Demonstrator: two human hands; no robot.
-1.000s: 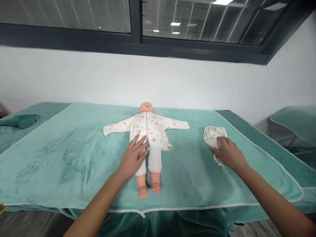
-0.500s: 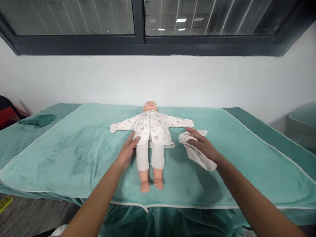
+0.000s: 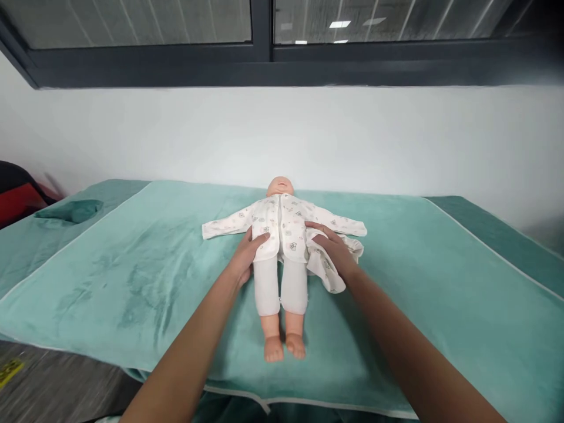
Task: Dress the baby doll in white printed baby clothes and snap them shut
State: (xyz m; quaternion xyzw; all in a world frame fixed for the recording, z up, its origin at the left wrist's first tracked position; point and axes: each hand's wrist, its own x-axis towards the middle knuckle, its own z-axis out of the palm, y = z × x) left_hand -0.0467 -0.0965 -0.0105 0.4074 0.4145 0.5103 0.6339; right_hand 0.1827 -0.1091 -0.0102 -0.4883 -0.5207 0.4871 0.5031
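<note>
A baby doll (image 3: 294, 294) lies on its back with its feet toward me. It wears a white printed jacket (image 3: 267, 220), and white covers its legs down to the shins. My left hand (image 3: 247, 255) grips the doll's waist on the left side, the thumb over the jacket and the other fingers partly hidden beneath. In my right hand (image 3: 332, 249) is a crumpled white printed cloth garment (image 3: 328, 276), held against the doll's right-hand side below the spread sleeve. Folds hide what kind of garment it is.
A teal plush blanket (image 3: 132, 264) with pale edging covers the bed. A small dark green cushion or folded cloth (image 3: 70, 210) lies at the far left, near a black and red object (image 3: 20, 200). Behind the bed rises a white wall (image 3: 220, 135) under a dark window frame (image 3: 154, 67).
My right hand has brought the garment leftward against the doll's side. My left hand has moved slightly up onto the jacket's front. The view has shifted a little.
</note>
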